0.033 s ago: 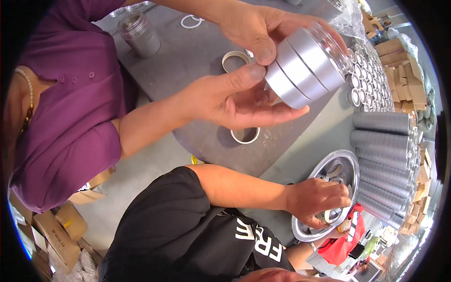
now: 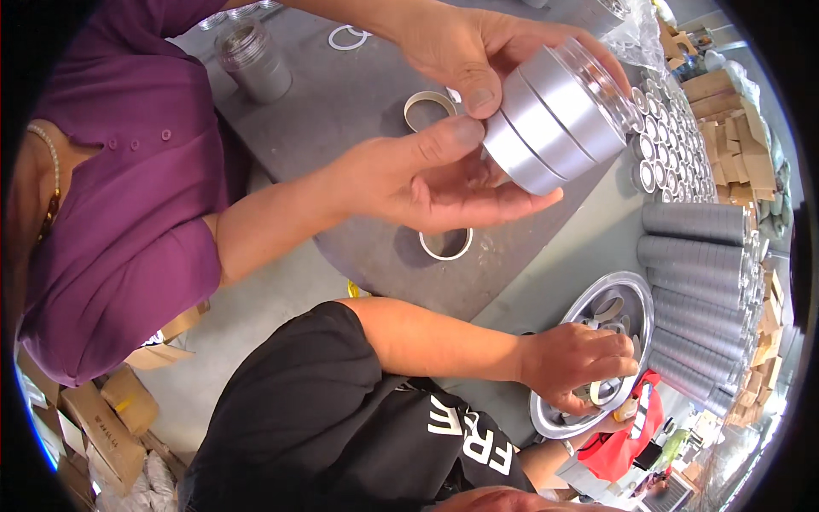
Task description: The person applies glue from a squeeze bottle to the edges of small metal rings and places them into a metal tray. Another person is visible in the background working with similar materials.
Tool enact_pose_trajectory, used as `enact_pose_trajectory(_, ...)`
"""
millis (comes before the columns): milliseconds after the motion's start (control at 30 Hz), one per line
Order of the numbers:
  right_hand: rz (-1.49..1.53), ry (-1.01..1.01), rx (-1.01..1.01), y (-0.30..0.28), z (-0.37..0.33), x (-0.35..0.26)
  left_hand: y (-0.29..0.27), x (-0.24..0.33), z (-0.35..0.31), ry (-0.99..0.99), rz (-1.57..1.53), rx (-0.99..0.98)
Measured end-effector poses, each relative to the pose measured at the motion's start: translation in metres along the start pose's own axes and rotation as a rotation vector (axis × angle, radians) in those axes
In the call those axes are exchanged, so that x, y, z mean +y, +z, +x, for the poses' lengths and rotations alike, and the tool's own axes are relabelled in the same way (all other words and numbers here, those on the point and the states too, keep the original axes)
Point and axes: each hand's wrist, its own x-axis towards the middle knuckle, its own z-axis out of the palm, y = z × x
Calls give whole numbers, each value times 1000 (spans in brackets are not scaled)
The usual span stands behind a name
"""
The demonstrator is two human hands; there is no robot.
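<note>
My left hand [image 2: 578, 365] reaches into a shiny metal basin [image 2: 547, 420] holding several silver rings. Its thumb and fingers are closed about a pale ring [image 2: 606, 391]. My right hand [image 2: 604, 425] is at the near rim of the basin, with a band at the wrist. Its fingers are mostly hidden beside a small yellowish piece [image 2: 627, 410] and a red cloth [image 2: 627, 443]. At my left, a co-worker in purple holds up a silver-banded jar [image 2: 554, 119] with a clear threaded neck, using both hands.
A dark table [image 2: 367, 94] lies ahead, with two loose bands [image 2: 429, 96] [image 2: 446, 258], flat white rings [image 2: 348, 38] and a jar [image 2: 256, 64]. To the right stand tall ring stacks [image 2: 695, 252], many small rings [image 2: 670, 154] and cartons [image 2: 738, 141]. More cartons [image 2: 107, 431] sit lower left.
</note>
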Motion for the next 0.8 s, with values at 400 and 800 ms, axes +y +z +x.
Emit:
enact_pose_trajectory(400,-34,-32,36,1,3,-20,-1,1,4,-1,28,58)
enact_pose_trajectory(800,-129,-13,155,-3,-20,2,-2,1,3,-46,-2,40)
